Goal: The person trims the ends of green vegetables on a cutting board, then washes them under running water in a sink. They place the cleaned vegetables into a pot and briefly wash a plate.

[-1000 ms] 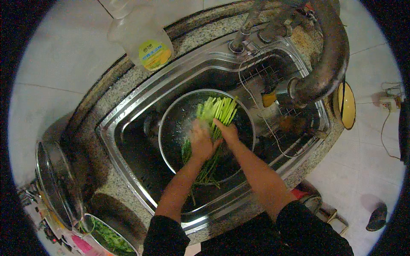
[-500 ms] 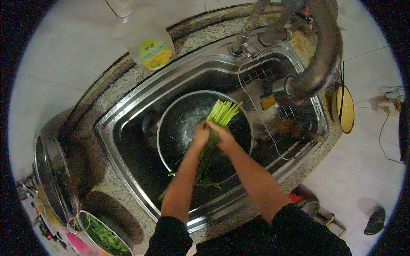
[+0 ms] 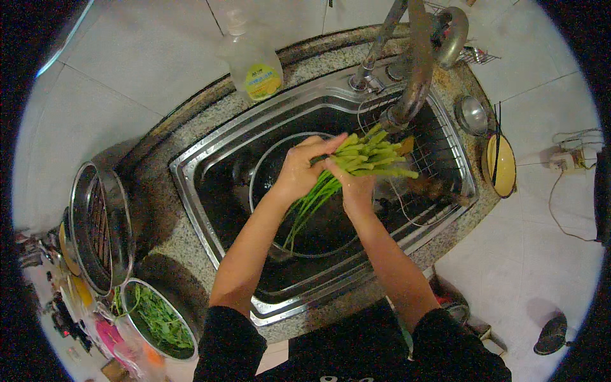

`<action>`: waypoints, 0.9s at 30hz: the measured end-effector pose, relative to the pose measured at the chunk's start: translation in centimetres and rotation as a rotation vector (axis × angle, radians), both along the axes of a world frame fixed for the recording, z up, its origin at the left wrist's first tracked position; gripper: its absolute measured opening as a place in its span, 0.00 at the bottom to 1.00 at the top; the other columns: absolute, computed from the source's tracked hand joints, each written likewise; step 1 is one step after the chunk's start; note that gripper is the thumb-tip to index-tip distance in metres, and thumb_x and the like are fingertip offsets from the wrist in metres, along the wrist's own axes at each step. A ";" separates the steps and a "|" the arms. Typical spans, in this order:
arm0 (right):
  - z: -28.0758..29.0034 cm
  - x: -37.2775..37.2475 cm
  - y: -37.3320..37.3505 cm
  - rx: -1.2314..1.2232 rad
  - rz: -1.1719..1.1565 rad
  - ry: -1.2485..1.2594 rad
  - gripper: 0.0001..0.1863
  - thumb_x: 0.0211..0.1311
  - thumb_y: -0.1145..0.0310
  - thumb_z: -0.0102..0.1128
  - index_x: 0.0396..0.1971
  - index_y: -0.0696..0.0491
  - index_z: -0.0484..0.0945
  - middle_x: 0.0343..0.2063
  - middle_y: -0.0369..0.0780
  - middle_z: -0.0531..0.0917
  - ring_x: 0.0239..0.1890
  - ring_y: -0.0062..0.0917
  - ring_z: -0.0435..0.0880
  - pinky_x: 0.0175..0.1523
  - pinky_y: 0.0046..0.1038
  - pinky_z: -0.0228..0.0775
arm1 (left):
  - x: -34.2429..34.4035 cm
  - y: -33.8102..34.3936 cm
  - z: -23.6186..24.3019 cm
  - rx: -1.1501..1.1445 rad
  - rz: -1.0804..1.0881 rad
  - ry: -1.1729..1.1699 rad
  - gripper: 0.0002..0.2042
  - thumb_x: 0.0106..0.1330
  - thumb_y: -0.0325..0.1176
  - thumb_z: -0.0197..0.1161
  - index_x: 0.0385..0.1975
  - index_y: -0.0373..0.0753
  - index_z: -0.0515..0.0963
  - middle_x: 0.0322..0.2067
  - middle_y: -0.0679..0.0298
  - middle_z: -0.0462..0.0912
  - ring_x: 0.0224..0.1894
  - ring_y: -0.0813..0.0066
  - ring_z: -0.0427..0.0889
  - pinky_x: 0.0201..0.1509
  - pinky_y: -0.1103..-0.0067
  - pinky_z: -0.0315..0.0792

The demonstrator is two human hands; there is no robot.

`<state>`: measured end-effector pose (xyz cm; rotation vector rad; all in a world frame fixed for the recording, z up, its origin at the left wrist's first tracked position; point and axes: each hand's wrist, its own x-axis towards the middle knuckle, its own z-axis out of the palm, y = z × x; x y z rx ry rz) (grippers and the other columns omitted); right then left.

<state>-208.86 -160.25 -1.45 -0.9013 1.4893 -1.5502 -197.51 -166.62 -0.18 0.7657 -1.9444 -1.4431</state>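
Both hands grip a bunch of green leafy-vegetable stems (image 3: 375, 154) over a round metal basin (image 3: 252, 181) standing in the sink. The pale cut ends point right, beneath the faucet spout (image 3: 400, 116), and thin green stalks hang down to the left. My left hand (image 3: 305, 167) has its fingers across the top of the bunch. From below, my right hand (image 3: 355, 190) closes round it, thumb toward the left hand. Part of the bunch is hidden behind the hands.
A wire rack (image 3: 439, 156) lies in the sink's right side. A clear pump bottle (image 3: 258, 70) stands behind the sink. At the right edge are a small metal bowl (image 3: 473, 116) and a yellow dish (image 3: 505, 167). Leafy greens (image 3: 162, 321) fill a bowl at lower left.
The hands have raised the bunch toward the faucet, and its cut ends have swung from pointing up to pointing right. The view has shifted, bringing the small metal bowl into sight.
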 end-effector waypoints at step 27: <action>1.7 -2.8 4.4 0.189 0.173 -0.017 0.24 0.38 0.74 0.62 0.41 0.58 0.66 0.37 0.38 0.72 0.40 0.23 0.71 0.45 0.23 0.62 | -3.4 6.8 -0.4 0.207 0.023 0.216 0.53 0.39 0.25 0.65 0.57 0.49 0.26 0.52 0.48 0.58 0.53 0.61 0.61 0.53 0.74 0.57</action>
